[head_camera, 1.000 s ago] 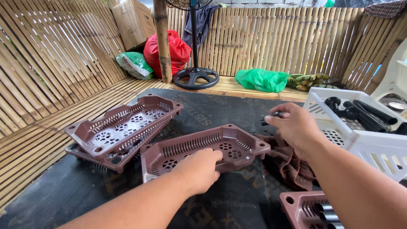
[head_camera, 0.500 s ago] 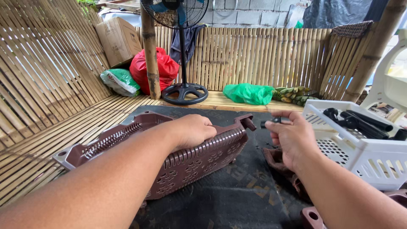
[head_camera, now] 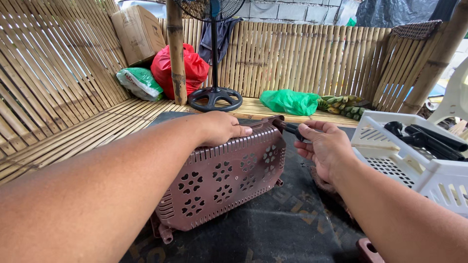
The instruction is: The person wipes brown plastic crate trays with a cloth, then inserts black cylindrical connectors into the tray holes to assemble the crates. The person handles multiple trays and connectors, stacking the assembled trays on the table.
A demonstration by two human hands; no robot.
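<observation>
1. While tipped on edge on the dark mat (head_camera: 287, 224), brown perforated tray (head_camera: 224, 178) is gripped at its rim by left hand (head_camera: 219, 127).
2. Right hand (head_camera: 324, 146) pinches a black peg (head_camera: 291, 128) at the tray's corner (white basket (head_camera: 414, 165) nearby).
3. Risk: tray may topple if that grip loosens.

Brown perforated plastic tray (head_camera: 229, 182) tipped on its side, underside facing out, small black piece (head_camera: 293, 129) at its corner

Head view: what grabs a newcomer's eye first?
The brown tray, stood on edge on the dark mat at centre, with the left hand pressing its top rim. Next, the right hand pinching a small black part at the tray's upper right corner. At right, a white basket holds black parts.
</observation>
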